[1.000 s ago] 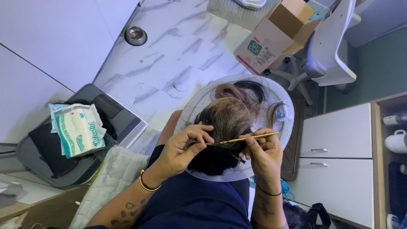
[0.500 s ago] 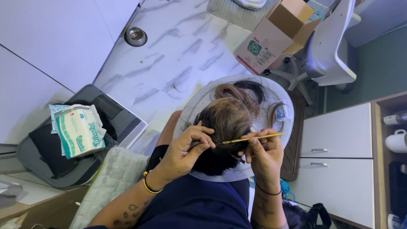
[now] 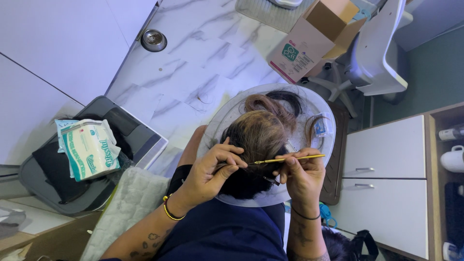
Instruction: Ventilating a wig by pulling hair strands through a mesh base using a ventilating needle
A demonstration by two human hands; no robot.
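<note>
I see a thin gold-coloured tool [image 3: 289, 159], like a slim needle or hook handle, lying nearly level across the view. Its long axis runs left to right with a slight upward tilt to the right; the fine working tip points left into the hair, and the free end points right, out over the tray rim. It sits over the lower part of a wig [image 3: 258, 145] with a light brown crown and darker hair below.

My right hand [image 3: 303, 179] pinches the tool between thumb and fingertips near its middle. My left hand [image 3: 212, 171] is curled, its fingertips pressed together on a small section of hair just left of the tool's tip. A yellow and black bracelet rings the left wrist.

The wig rests on a round clear tray [image 3: 319, 104], which also holds loose dark and brown hair strands at its far side.

Compared with half a second ago, the tool has shifted a touch to the right and both hands sit marginally lower; the grip looks unchanged.

Further out, the marble-patterned counter [image 3: 193, 67] carries an open cardboard box [image 3: 314, 41] at the far right. To the left lies a packet of wipes [image 3: 87, 147] on a dark grey case [image 3: 116, 121]. White drawers [image 3: 386, 183] stand at the right.
</note>
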